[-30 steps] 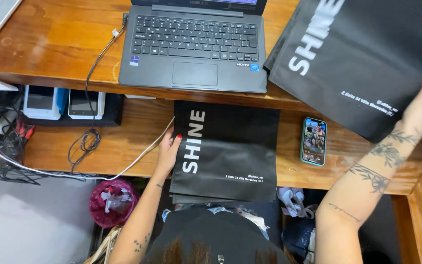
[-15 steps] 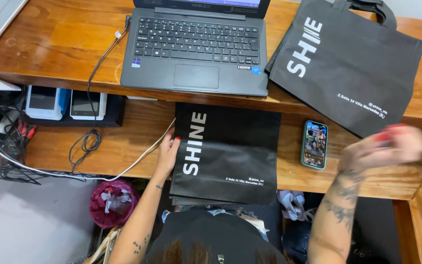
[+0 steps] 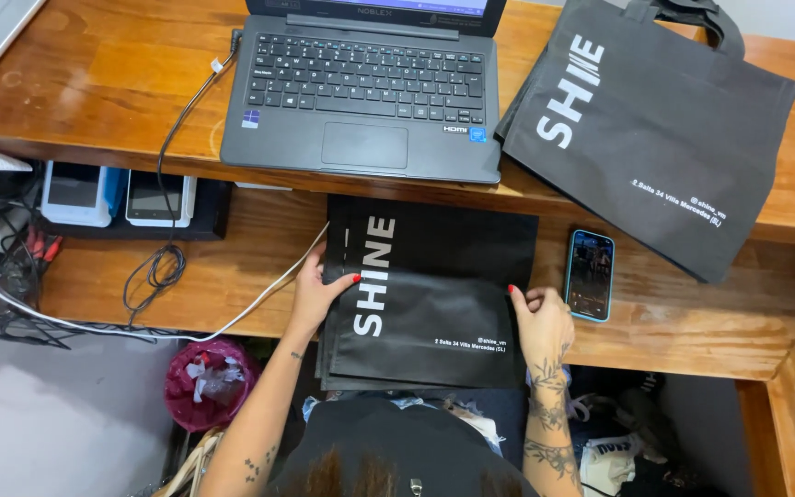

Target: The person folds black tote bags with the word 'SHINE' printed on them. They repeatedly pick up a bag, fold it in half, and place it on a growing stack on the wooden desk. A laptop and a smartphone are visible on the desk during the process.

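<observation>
A stack of flat black fabric bags (image 3: pixel 434 285) with white lettering lies on the lower wooden shelf (image 3: pixel 223 267) in front of me. My left hand (image 3: pixel 316 293) grips the left edge of the top bag, thumb on top. My right hand (image 3: pixel 541 317) holds its right edge near the lower corner. The top bag sits slightly askew on the stack. Another black bag with handles (image 3: pixel 655 129) lies on the upper desk (image 3: pixel 94 83) at the right.
An open dark laptop (image 3: pixel 365 87) sits on the upper desk. A phone in a teal case (image 3: pixel 589 275) lies right of the stack. Cables, two card terminals (image 3: pixel 117 195) and a pink waste bin (image 3: pixel 209 382) are at the left.
My right hand left the bag on the upper desk and came down to the right edge of the top bag on the stack. The top bag has shifted slightly.
</observation>
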